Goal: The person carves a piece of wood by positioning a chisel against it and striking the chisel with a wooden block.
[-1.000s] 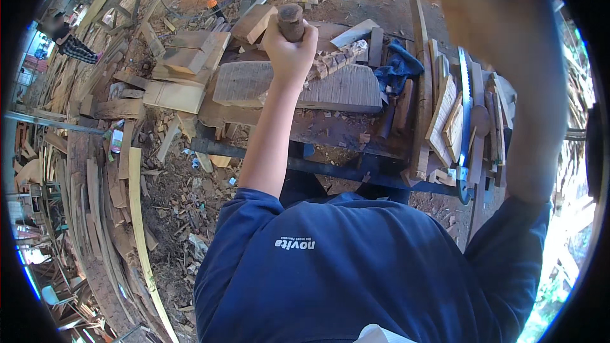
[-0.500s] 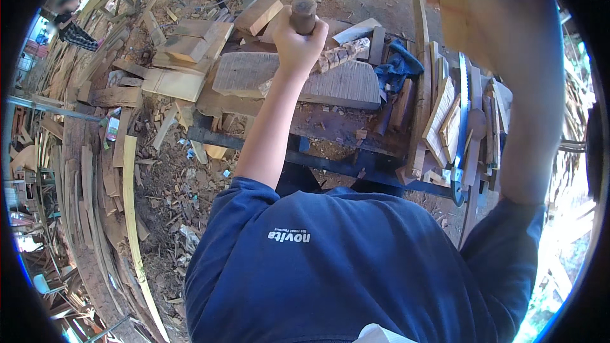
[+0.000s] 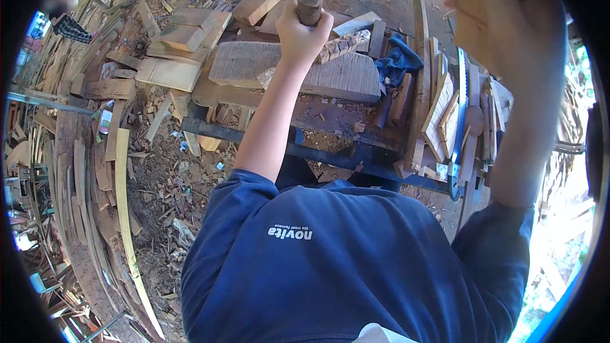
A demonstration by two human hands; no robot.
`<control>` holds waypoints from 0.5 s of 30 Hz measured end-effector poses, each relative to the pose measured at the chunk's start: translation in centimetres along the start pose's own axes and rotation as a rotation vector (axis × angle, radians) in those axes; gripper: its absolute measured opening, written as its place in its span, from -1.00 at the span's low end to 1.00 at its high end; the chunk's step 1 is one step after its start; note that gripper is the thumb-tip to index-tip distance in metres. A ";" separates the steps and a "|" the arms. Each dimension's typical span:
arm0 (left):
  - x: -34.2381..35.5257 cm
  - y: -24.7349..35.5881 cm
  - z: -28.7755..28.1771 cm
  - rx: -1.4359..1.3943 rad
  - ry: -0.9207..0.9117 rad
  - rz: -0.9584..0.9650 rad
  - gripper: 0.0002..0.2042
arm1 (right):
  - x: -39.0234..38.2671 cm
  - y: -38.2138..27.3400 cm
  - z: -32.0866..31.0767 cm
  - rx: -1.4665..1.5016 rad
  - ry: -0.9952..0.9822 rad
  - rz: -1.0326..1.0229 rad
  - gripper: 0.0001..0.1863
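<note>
My left hand [image 3: 304, 35] is closed around an upright round wooden tool handle [image 3: 310, 7], its battered butt end showing above the fist. Its lower end is hidden by the hand. Beneath it, a notched length of wood [image 3: 344, 46] lies slantwise across a thick grey plank [image 3: 343, 77]. My right hand [image 3: 508, 25] is raised high at the right, close to the camera and blurred. Its fingers wrap a light-brown block of wood [image 3: 473, 9], cut off by the upper edge; its full shape cannot be made out.
Right of the plank lie a blue cloth [image 3: 399, 60], leaning boards [image 3: 438, 117] and a bow saw [image 3: 462, 95] with a toothed blade. Stacked wood blocks [image 3: 184, 35] are at the left. Offcuts and chips litter the ground. A person [image 3: 70, 25] is far left.
My right hand, with the block of wood, has shifted slightly right in the picture. The left hand keeps its hold on the handle. The whole view has tilted a little.
</note>
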State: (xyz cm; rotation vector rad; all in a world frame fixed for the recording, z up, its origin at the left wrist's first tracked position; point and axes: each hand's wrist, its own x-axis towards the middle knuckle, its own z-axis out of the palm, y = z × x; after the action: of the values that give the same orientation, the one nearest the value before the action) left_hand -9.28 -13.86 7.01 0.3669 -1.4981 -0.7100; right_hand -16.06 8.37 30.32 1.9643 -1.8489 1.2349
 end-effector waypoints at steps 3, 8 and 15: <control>-0.1 -0.2 0.0 0.004 0.011 -0.015 -0.75 | -1.6 2.0 4.1 -0.358 -0.192 0.029 -0.79; -0.2 0.2 0.0 0.017 0.043 0.027 -0.77 | -2.8 1.7 3.9 -0.246 -0.466 0.340 -0.68; -0.1 -0.4 -0.1 -0.002 0.003 0.050 -0.83 | 0.8 -1.5 3.2 -0.020 -0.118 0.078 -0.66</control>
State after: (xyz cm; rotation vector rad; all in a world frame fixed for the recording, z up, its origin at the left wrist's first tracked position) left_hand -9.24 -14.11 6.71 0.3276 -1.4985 -0.6714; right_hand -13.41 6.11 29.39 2.0124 -2.0042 1.1384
